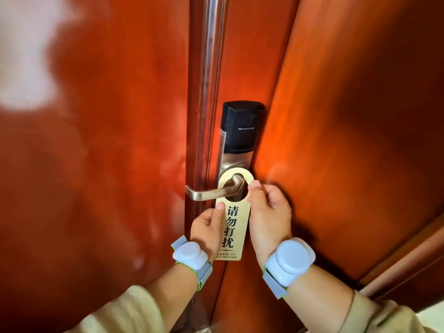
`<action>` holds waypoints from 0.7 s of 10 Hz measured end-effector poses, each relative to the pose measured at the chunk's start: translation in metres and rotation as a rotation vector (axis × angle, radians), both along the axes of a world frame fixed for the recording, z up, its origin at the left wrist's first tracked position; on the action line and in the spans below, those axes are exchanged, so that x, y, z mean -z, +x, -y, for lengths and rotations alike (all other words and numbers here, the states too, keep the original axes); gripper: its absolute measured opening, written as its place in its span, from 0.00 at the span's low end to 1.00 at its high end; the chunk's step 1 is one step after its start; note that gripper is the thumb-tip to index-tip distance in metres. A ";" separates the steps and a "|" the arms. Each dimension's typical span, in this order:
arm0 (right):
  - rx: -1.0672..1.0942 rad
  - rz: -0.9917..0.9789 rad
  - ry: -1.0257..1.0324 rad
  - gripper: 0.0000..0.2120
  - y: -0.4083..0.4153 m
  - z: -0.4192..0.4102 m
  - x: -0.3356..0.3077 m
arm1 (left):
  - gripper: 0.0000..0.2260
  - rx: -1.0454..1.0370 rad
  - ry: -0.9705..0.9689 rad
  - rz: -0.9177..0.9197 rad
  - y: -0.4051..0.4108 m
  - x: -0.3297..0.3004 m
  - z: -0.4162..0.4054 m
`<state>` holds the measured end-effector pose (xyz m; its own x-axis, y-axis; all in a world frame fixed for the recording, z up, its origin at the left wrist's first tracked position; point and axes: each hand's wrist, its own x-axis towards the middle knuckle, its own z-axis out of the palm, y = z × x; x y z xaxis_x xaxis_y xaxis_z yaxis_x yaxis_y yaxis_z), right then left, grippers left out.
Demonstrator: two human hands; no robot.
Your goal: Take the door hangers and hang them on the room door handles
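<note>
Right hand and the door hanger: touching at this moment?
Touching. The head view shows the right hand pinching the door hanger at the right rim of its loop, thumb on the front face beside the door handle.

There is a single view, from a camera worn on the person's head. It looks forward and steeply down along both forearms, so the sleeves enter from the bottom edge and the hands sit just below the middle. The camera stands close to the red-brown wooden door, which fills nearly the whole picture; the lever handle and the black card reader above it lie near the centre. The wide-angle lens bends straight lines, so the door edge and the frame on the right lean outward. Only a pale strip of floor shows, in the lower right corner.
</note>
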<state>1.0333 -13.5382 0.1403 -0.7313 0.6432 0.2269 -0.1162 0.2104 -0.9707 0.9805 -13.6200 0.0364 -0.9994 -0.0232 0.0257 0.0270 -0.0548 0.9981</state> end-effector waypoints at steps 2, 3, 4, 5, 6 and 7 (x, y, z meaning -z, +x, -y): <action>0.017 -0.002 -0.010 0.12 -0.002 -0.007 -0.003 | 0.19 -0.034 -0.110 0.041 -0.011 0.006 0.000; -0.007 0.011 -0.021 0.13 -0.003 -0.005 -0.002 | 0.18 -0.029 -0.281 0.047 -0.010 -0.002 0.002; -0.025 0.005 -0.027 0.15 -0.004 -0.001 0.000 | 0.21 -0.052 -0.445 0.072 -0.013 -0.009 0.002; -0.026 -0.017 -0.026 0.14 -0.004 0.001 0.001 | 0.22 -0.037 -0.565 0.128 -0.012 -0.015 0.005; -0.044 -0.036 -0.029 0.13 -0.004 0.004 -0.001 | 0.21 -0.015 -0.716 0.159 -0.011 -0.005 0.023; -0.049 -0.039 -0.031 0.13 -0.003 0.008 -0.008 | 0.18 -0.059 -0.705 0.209 -0.009 0.003 0.059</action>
